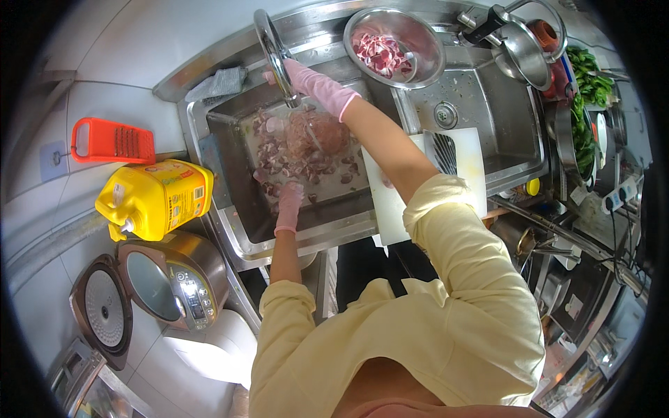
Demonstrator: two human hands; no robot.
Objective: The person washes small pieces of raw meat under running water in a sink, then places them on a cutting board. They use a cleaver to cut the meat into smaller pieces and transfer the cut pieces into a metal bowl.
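Note:
My right hand [306, 81], in a pink glove, is at the base of the curved chrome faucet [274, 55]; its fingers are partly hidden behind the spout, so its grip cannot be told. Low in the left sink basin [243, 209], my left hand [290, 196], also gloved in pink, is by small pieces of dark raw meat [272, 151]; whether it holds any is unclear. A large reddish lump of meat [316, 136] lies among those pieces below the spout. Behind the divider, a steel bowl [428, 47] contains cut red and white meat [384, 55].
A white cutting board [389, 214] with a slotted black blade [444, 151] bridges the sink front. A grey cloth [217, 85] lies on the rear left rim. At left are an orange grater [115, 140], a yellow jug [157, 198] and an opened rice cooker [198, 271]; leafy greens [583, 136] are at right.

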